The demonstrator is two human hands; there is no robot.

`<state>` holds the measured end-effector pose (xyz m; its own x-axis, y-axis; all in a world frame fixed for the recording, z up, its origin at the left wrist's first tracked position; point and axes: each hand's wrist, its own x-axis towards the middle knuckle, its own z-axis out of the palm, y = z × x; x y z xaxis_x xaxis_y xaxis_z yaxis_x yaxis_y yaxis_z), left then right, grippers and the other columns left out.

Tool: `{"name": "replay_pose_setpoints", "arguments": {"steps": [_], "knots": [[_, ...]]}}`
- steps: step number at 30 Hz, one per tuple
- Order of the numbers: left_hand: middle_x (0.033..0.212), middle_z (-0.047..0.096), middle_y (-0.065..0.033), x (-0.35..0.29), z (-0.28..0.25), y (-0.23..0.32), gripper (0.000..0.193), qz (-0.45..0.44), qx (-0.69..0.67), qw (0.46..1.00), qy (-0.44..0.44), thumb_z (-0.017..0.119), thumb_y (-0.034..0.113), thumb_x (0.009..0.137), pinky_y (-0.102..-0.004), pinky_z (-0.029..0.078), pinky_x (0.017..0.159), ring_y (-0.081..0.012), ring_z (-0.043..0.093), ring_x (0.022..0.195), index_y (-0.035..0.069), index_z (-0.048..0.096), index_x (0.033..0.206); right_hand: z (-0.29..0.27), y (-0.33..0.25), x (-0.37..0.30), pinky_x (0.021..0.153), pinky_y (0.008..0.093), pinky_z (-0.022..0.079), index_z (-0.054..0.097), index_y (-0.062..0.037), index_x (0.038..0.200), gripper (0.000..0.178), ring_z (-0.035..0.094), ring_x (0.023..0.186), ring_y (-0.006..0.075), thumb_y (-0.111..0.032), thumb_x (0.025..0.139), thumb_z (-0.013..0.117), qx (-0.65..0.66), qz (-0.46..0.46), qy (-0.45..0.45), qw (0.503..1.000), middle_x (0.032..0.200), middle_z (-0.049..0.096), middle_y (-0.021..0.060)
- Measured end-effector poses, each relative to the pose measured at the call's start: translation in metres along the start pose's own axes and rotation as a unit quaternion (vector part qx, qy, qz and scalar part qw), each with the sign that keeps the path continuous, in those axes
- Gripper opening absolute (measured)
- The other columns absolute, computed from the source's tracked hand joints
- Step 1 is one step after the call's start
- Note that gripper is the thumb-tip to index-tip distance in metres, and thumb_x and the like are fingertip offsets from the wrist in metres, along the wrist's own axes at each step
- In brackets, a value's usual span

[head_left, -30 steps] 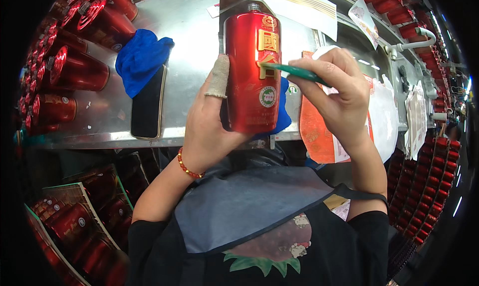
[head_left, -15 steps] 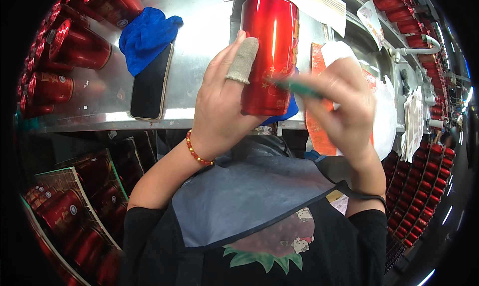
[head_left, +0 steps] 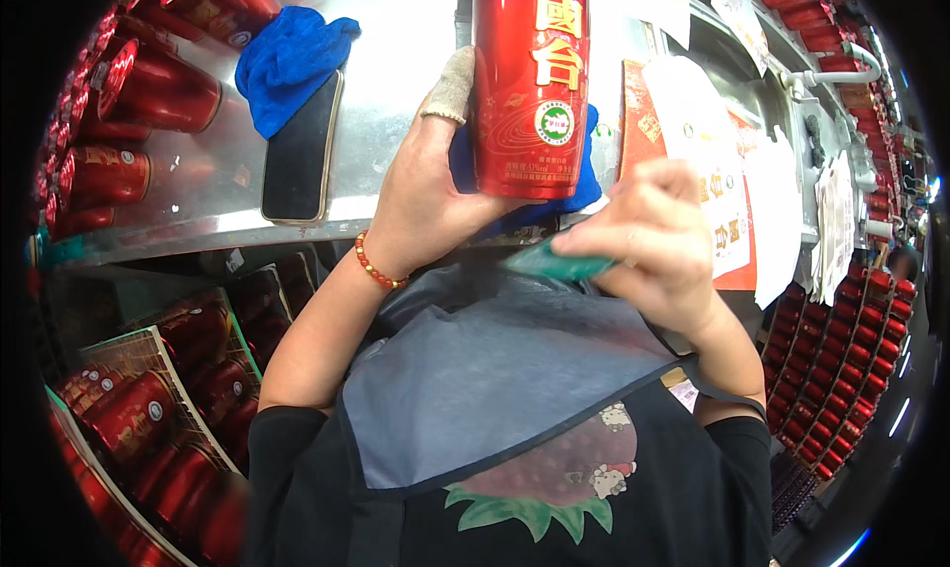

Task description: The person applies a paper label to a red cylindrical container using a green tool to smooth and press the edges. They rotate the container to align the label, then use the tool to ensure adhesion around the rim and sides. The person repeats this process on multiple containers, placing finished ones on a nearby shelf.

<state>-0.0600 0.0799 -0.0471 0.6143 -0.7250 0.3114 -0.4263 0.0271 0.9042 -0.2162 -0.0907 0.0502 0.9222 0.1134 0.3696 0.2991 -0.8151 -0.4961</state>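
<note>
- Centrally, a tall red cylindrical canister (head_left: 529, 82) with gold characters and a small round seal is standing upright above the near edge of the metal worktop (head_left: 396, 92), its top running out of view.
- Left hand (head_left: 435, 186) is gripping the canister's lower part from the left and behind, palm wrapped around it; the thumb is wearing a pale fabric guard (head_left: 453, 84), and a beaded orange bracelet (head_left: 379, 263) is sitting at the wrist.
- Blue cloth (head_left: 584, 176) is showing behind and under the canister base, partly hidden by the canister and the left hand.
- Right hand (head_left: 653, 236) is hanging just below and right of the canister base, fingers pinched shut around a green pen-like tool (head_left: 554, 263) that is pointing left; tool tip is not touching the canister.
- Second blue cloth (head_left: 292, 62) is lying bunched on the worktop to the left, touching the top of a dark phone (head_left: 302, 156) lying flat, screen up.
- Similar red canisters (head_left: 158, 92) are lying on their sides along the left rim of the worktop; more are filling an open carton (head_left: 129, 409) below left.
- White and orange printed sheets (head_left: 712, 171) are lying on the right of the worktop, close behind the right hand.
- Rows of red caps (head_left: 841, 369) are crowding the far right edge.
- Grey apron (head_left: 495, 369) over a black shirt is filling the lower foreground, blocking whatever lies beneath the hands.
</note>
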Motion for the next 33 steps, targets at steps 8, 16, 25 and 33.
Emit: {"name": "replay_pose_setpoints", "arguments": {"steps": [8,16,25,33], "knots": [[0.155,0.037,-0.0264,-0.001,-0.003,0.006,0.111,0.031,0.101,0.994,-0.005,0.092,0.031,0.071,-0.0467,0.031,0.119,-0.0414,0.038,0.143,-0.003,0.029,0.156,0.012,0.002,-0.016,0.075,0.0322,0.049,0.078,-0.0110,0.100,0.025,0.066,0.081,0.0188,-0.005,0.076,0.081,0.113,0.030,0.009,0.993,0.087,0.069,0.0019],[0.161,0.034,-0.0151,0.002,0.010,0.022,0.086,0.162,0.242,0.956,-0.038,0.090,0.021,0.075,-0.0506,0.028,0.121,-0.0425,0.024,0.152,0.013,0.049,0.150,-0.040,0.176,-0.036,0.067,0.0261,0.054,0.063,-0.0010,0.129,0.038,0.068,0.079,0.0101,-0.014,0.095,0.072,0.293,0.392,0.255,0.834,0.091,0.071,0.0042],[0.166,0.015,-0.0215,0.000,0.013,0.009,0.115,0.110,0.125,0.986,0.008,0.095,0.029,0.070,-0.0440,0.038,0.117,-0.0384,0.034,0.147,0.011,0.026,0.161,-0.087,0.343,-0.014,0.070,0.0362,0.047,0.073,0.0069,0.088,0.065,0.057,0.070,0.0189,-0.058,0.091,0.068,0.124,0.606,0.237,0.749,0.078,0.066,0.0099],[0.160,0.032,-0.0213,0.006,-0.011,0.022,0.103,0.111,0.173,0.979,-0.006,0.093,0.029,0.072,-0.0467,0.038,0.116,-0.0434,0.038,0.145,0.001,0.038,0.154,-0.064,0.400,0.025,0.076,0.0368,0.051,0.075,0.0077,0.094,0.053,0.067,0.081,0.0225,-0.042,0.078,0.084,0.095,0.585,0.172,0.787,0.090,0.074,0.0154]]}}
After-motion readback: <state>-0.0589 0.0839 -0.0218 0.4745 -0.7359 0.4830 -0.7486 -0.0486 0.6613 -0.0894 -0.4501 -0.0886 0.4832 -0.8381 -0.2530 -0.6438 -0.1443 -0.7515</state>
